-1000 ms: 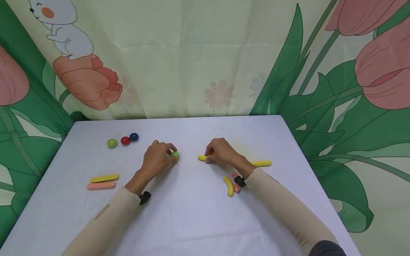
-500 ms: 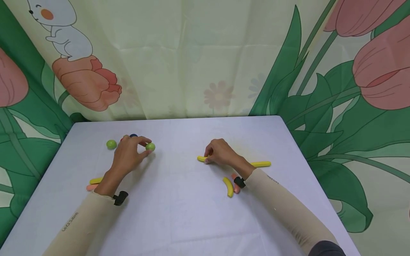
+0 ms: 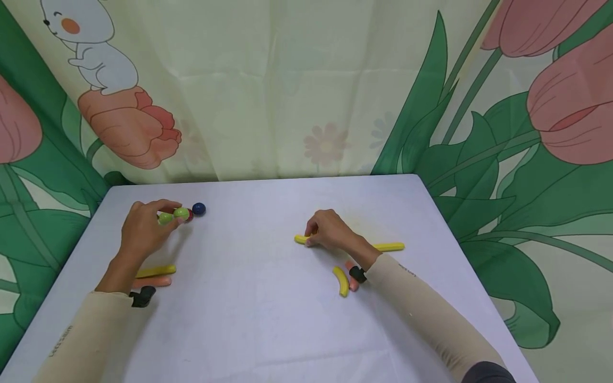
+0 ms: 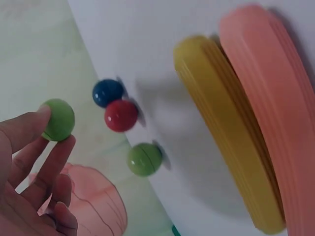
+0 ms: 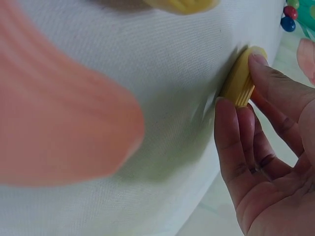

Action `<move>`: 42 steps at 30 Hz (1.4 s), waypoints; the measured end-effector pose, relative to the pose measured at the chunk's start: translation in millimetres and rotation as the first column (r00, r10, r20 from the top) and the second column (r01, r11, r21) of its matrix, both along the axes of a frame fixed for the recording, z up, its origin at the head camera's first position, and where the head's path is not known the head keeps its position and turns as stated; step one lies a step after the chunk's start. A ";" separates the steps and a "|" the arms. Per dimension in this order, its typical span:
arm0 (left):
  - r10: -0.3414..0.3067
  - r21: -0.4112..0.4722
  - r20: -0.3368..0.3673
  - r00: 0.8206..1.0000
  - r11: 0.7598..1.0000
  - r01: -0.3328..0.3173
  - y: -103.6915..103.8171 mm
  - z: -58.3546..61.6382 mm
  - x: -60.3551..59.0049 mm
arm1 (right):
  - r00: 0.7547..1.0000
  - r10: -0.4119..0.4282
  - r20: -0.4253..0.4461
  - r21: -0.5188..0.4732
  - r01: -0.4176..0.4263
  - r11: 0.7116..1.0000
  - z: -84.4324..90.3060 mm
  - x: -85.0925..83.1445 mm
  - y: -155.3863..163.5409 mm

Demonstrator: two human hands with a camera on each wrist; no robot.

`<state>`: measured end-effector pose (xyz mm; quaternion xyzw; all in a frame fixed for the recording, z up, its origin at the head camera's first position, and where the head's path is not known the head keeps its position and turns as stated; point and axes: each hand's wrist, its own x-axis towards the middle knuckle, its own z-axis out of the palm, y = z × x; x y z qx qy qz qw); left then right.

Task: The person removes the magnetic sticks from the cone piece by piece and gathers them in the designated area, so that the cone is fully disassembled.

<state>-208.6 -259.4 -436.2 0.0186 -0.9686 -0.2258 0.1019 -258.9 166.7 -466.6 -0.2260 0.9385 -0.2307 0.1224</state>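
My left hand [image 3: 143, 229] pinches a glossy green ball [image 4: 60, 119] between thumb and fingertips, raised over the table's back left. Near it on the cloth lie a second green ball [image 4: 144, 159], a red ball [image 4: 121, 116] and a blue ball [image 4: 108, 93]; in the head view the held ball overlaps the red one. My right hand [image 3: 330, 229] is right of the middle, thumb and fingers pinching a ribbed yellow stick [image 5: 239, 78] close against the cloth. In the head view only that stick's left end shows beyond the fingers.
A yellow stick [image 3: 156, 271] and a pink stick [image 3: 153, 282] lie side by side at the left. Around the right forearm are a straight yellow stick [image 3: 390, 247], a curved yellow stick [image 3: 341, 282] and a partly hidden pink stick [image 3: 353, 286]. A printed curtain [image 3: 239, 106] hangs behind the table.
My left hand has carried the green ball leftward from the table's middle to the other balls. The right hand has stayed in place with its yellow stick.
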 end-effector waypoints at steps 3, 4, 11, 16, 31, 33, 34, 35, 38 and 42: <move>0.023 0.006 0.006 1.000 1.000 -0.024 -13.4 -1.3 -1.8 | 1.000 0.002 -0.008 -0.002 -0.002 1.000 -0.8 0.0 0.0; 0.030 0.007 0.010 1.000 1.000 -0.030 -18.0 -1.6 -2.9 | 1.000 0.002 -0.009 -0.002 -0.002 1.000 -0.9 0.0 0.0; 0.079 0.011 0.055 0.995 0.997 -0.080 -49.5 -1.5 -11.7 | 1.000 -0.004 -0.018 0.002 0.004 1.000 -1.0 0.7 0.6; 0.101 0.000 0.112 0.989 0.995 -0.101 -72.0 -7.8 -18.1 | 1.000 -0.001 -0.025 0.002 0.001 1.000 -1.0 1.0 1.4; 0.167 0.020 0.279 0.946 0.984 -0.179 -99.4 -34.3 -26.4 | 1.000 -0.001 -0.030 -0.008 0.000 1.000 -2.3 1.5 0.6; 0.170 0.019 0.270 0.948 0.983 -0.181 -98.4 -35.2 -27.3 | 1.000 -0.006 -0.021 -0.004 0.006 1.000 -2.3 1.4 0.0; 0.169 0.017 0.264 0.950 0.983 -0.180 -97.9 -35.6 -27.7 | 1.000 -0.008 -0.017 -0.002 0.008 1.000 -2.3 1.2 -0.1; 0.168 0.015 0.257 0.952 0.984 -0.178 -97.3 -36.1 -28.1 | 1.000 -0.012 -0.013 0.000 0.012 1.000 -2.4 1.1 -0.2; 0.165 0.014 0.242 0.956 0.985 -0.174 -96.0 -37.9 -29.5 | 1.000 -0.026 0.002 0.002 0.026 1.000 -2.4 1.1 -0.2; 0.176 0.018 0.243 0.954 0.982 -0.186 -95.0 -39.5 -29.3 | 1.000 -0.027 0.003 -0.001 0.027 1.000 -2.1 1.5 -0.4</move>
